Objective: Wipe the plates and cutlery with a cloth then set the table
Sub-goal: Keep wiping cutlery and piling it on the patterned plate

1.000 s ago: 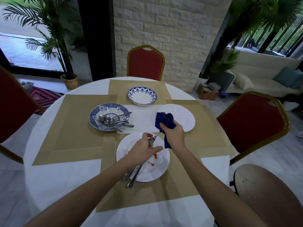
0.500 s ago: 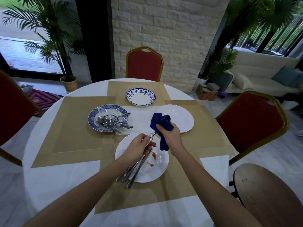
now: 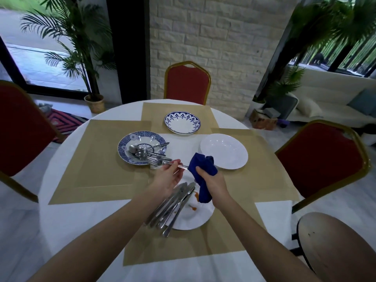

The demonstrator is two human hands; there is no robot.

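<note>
Just above the near rim of a round white plate (image 3: 193,219) smeared with orange sauce (image 3: 196,197), the left hand (image 3: 167,181) pinches a slim silver utensil (image 3: 180,166) between thumb and fingertips, holding it roughly level. Its right end disappears into a crumpled dark blue cloth (image 3: 200,164), which the right hand (image 3: 212,181) grips with curled fingers, the loose tail of the cloth hanging down onto the plate. The two hands sit close together, the utensil bridging them. Below the left wrist, a bundle of silver knives and other cutlery (image 3: 173,208) lies slanted across the stained plate's left edge. Beyond the left hand, more silver cutlery (image 3: 146,153) is heaped in a blue-patterned plate (image 3: 127,142). A plain white plate (image 3: 225,153) lies just past the cloth, on the tan placemats (image 3: 97,159) of the round white-clothed table (image 3: 67,220).
</note>
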